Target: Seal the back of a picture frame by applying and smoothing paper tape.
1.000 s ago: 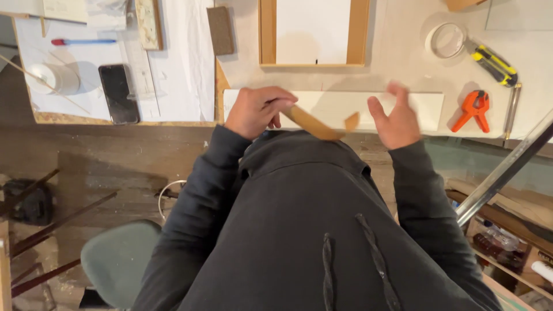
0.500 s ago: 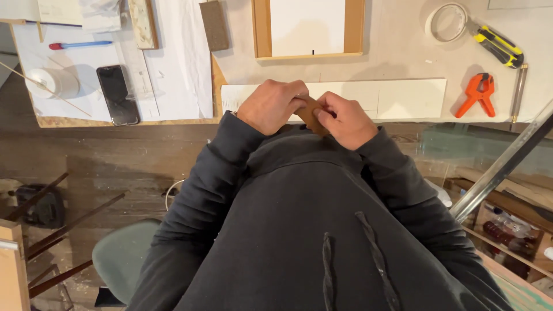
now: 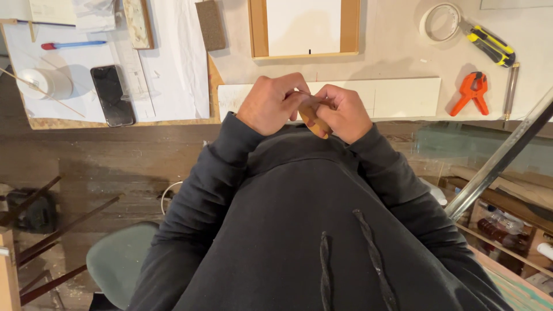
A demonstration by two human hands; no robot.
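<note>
Head view, my own hands. My left hand [image 3: 271, 103] and my right hand [image 3: 345, 112] are drawn together at the near edge of the workbench [image 3: 391, 55], just above my chest, both closed on one small brown wooden piece [image 3: 314, 120]. The piece sits between the two hands, its lower rounded end showing between my thumbs, tilted; the rest is hidden by my fingers.

Items on the bench, listed left to right:
- white roll [image 3: 41, 82] with a thin stick across it, far left.
- red and blue pen [image 3: 72, 44] on white paper.
- black phone [image 3: 112, 95], face up, near the bench edge.
- sanding block [image 3: 210, 25], brown, above my left hand.
- wooden frame [image 3: 258, 29] around a white panel, directly beyond my hands.
- long white strip [image 3: 403, 97] lying flat, passing just behind both hands.
- ring of tape [image 3: 440, 22], touching a yellow utility knife [image 3: 489, 46].
- orange spring clamp [image 3: 472, 91], right of the strip.
</note>
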